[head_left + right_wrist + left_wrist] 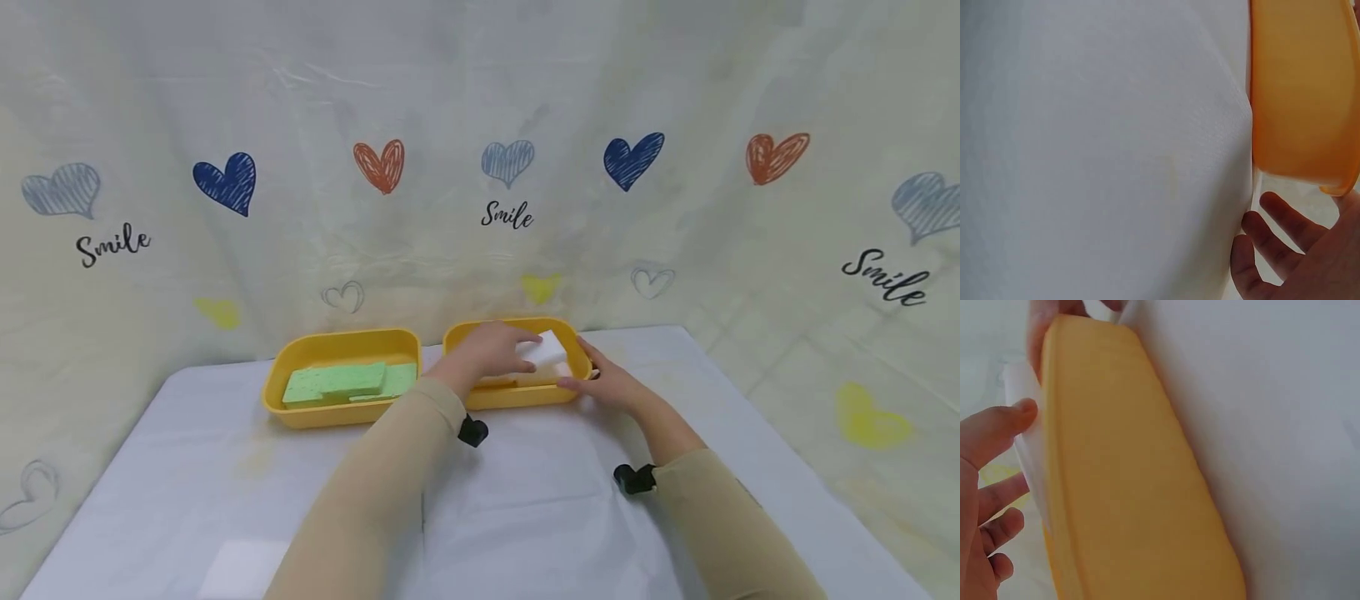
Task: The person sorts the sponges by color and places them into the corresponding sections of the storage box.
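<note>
The right-hand yellow tray [525, 397] stands against the backdrop, with a white block [551, 346] leaning up inside it. My left hand [487, 352] reaches in over the near rim and pinches the white block's left end, thumb [1025, 411] on one face and a finger behind. My right hand [611, 385] holds the tray's right end, thumb and index at its rim; its other fingers [1275, 247] spread loosely below. Pale items lower in this tray are partly hidden by the left hand. Green, sponge-like blocks [345, 381] lie in the left-hand yellow tray [322, 418].
Both trays stand side by side at the far edge of a table covered in white cloth [540, 500]. Behind rises a pale backdrop sheet [435, 250] printed with hearts and the word "Smile". A black wrist camera [474, 431] sits under the left wrist, another [633, 479] under the right.
</note>
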`<action>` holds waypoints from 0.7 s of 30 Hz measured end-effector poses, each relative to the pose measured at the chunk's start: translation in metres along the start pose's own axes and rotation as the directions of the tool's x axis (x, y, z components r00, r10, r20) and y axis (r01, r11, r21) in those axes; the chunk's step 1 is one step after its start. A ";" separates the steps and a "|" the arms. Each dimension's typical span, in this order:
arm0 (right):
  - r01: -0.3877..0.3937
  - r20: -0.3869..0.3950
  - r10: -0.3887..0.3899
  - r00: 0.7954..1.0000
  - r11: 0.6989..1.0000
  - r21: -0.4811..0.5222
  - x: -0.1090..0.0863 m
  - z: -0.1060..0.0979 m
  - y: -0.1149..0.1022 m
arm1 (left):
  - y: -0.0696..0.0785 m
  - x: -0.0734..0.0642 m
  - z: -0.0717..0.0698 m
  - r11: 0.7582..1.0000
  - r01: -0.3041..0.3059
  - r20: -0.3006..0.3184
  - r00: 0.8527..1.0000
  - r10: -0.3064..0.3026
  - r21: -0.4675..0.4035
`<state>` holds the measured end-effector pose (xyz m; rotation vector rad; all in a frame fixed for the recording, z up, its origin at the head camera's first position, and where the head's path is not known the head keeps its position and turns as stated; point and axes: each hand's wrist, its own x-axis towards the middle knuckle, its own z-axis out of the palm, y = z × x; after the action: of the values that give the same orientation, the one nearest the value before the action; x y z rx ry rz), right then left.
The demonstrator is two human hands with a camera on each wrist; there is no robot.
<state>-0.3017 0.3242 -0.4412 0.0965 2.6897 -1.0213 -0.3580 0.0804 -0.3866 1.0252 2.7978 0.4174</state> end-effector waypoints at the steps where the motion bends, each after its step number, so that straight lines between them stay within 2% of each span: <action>1: 0.000 -0.001 0.000 1.000 1.000 0.004 0.000 -0.001 0.000 | 0.002 0.005 0.002 1.000 -0.005 0.003 1.000 0.005 0.010; 5: 0.004 0.002 -0.004 1.000 1.000 0.020 -0.002 -0.001 0.000 | 0.011 0.019 0.009 1.000 0.011 0.011 1.000 -0.011 0.017; 10: 0.005 -0.002 -0.005 1.000 1.000 0.026 -0.007 -0.001 -0.004 | 0.016 0.032 0.013 0.997 0.060 0.023 0.998 -0.061 0.038; 13: 0.001 -0.004 -0.001 1.000 1.000 0.024 -0.009 0.001 -0.007 | 0.015 0.036 0.016 0.994 0.082 0.029 0.996 -0.084 0.066; 16: -0.004 -0.008 0.004 1.000 1.000 0.026 -0.009 0.001 -0.008 | 0.013 0.037 0.018 0.994 0.094 0.037 0.995 -0.096 0.055; 21: -0.008 -0.018 0.009 1.000 1.000 0.026 -0.009 0.000 -0.005 | 0.012 0.038 0.020 0.996 0.066 0.032 0.997 -0.068 0.065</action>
<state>-0.2942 0.3207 -0.4352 0.1226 2.6898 -1.0580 -0.3747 0.1181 -0.4032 0.9387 2.8221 0.3016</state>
